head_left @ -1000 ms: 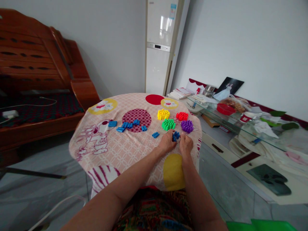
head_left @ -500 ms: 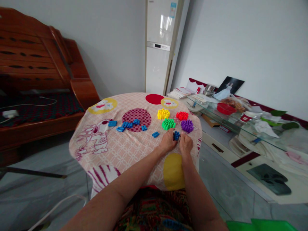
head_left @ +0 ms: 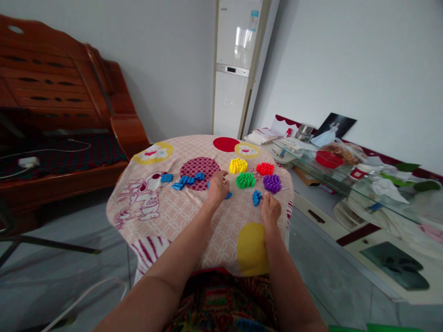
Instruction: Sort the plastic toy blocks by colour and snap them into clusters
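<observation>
My left hand is over the middle of the cloth-covered table, fingers loosely apart, above a small blue plastic piece that it partly hides. My right hand has its fingers curled, with the fingertips at the right edge of a small blue cluster of plastic pieces. Beyond the hands are knobbly clusters in yellow, green, red and purple. Several loose blue pieces lie to the left, and another blue piece is farther left.
A carved wooden bench stands on the left, with a white cable on its seat. A tall white appliance stands behind the table. To the right, a glass-topped cabinet carries papers, a red bowl and bags.
My left hand has let go of the blue cluster and moved left to the loose blue pieces. My right hand stays beside the cluster. The view has shifted slightly.
</observation>
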The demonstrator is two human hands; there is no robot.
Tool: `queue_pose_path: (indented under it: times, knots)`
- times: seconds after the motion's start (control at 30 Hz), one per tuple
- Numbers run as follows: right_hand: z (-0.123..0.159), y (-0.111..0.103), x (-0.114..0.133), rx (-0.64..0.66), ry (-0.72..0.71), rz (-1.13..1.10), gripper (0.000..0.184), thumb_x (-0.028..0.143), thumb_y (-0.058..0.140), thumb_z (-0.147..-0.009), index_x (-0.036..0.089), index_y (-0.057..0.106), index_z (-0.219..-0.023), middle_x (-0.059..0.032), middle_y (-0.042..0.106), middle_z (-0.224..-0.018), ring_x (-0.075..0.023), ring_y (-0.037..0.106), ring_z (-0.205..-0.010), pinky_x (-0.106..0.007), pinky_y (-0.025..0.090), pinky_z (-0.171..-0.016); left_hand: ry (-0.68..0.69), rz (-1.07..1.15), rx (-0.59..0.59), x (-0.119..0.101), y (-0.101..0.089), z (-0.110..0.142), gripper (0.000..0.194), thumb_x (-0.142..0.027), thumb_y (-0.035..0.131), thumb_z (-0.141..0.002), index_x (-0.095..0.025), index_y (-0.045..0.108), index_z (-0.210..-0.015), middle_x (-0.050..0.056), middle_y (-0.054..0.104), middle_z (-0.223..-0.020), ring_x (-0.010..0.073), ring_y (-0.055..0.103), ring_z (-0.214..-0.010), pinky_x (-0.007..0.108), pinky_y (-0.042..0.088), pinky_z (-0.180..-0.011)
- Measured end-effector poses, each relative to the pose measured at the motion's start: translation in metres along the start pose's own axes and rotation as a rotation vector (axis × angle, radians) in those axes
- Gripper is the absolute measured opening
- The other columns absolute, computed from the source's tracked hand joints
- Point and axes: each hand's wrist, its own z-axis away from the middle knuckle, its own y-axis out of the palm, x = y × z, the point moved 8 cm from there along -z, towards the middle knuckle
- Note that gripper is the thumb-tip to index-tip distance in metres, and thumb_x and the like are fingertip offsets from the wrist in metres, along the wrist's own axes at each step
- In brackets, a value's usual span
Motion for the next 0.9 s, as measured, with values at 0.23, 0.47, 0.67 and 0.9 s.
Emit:
queue_pose_path:
  times: [0.23,0.47,0.67,0.9]
  knots:
    - [0.001,-0.003,0.003,-0.005,-0.025,0.028,0.057,0.039,0.027,-0.101,0.012,0.073,-0.079,-0.0132,0.07,-0.075,-0.0162,0.05,-0.06,-0.029,0.022,-0.059,-0.276,-0.331,-0.075,0.082,-0.063,-0.022,0.043,-0.011,0.046,-0.081,-0.008,0.061,-0.122,0.018,0.064,-0.125,0.0288,0.057,-0.119,0.04,0.042,-0.103]
    - [0.0,-0.003,0.004,0.007,-0.02,0.048,0.054,0.036,0.029,-0.1,0.012,0.073,-0.078,-0.0131,0.07,-0.073,-0.0166,0.049,-0.06,-0.029,0.021,-0.058,-0.194,-0.467,0.085,0.084,-0.042,-0.021,0.037,-0.028,0.056,-0.08,-0.012,0.065,-0.112,0.019,0.069,-0.114,0.0337,0.059,-0.113,0.042,0.04,-0.098]
    - [0.0,-0.004,0.003,-0.003,-0.014,0.046,0.055,0.037,0.029,-0.099,0.013,0.073,-0.078,-0.0126,0.069,-0.073,-0.0165,0.049,-0.059,-0.03,0.02,-0.058,-0.261,-0.39,0.022,0.085,-0.058,-0.024,0.032,-0.035,0.054,-0.083,-0.013,0.07,-0.098,0.012,0.072,-0.086,0.0284,0.064,-0.09,0.033,0.044,-0.078]
    - [0.0,-0.003,0.004,0.002,-0.009,0.039,0.051,0.035,0.033,-0.098,0.012,0.072,-0.077,-0.0136,0.07,-0.074,-0.0162,0.049,-0.059,-0.03,0.021,-0.058,-0.44,-0.52,-0.257,0.13,-0.13,-0.02,0.045,-0.02,0.049,-0.08,-0.008,0.063,-0.122,0.023,0.061,-0.125,0.0352,0.053,-0.118,0.046,0.039,-0.1]
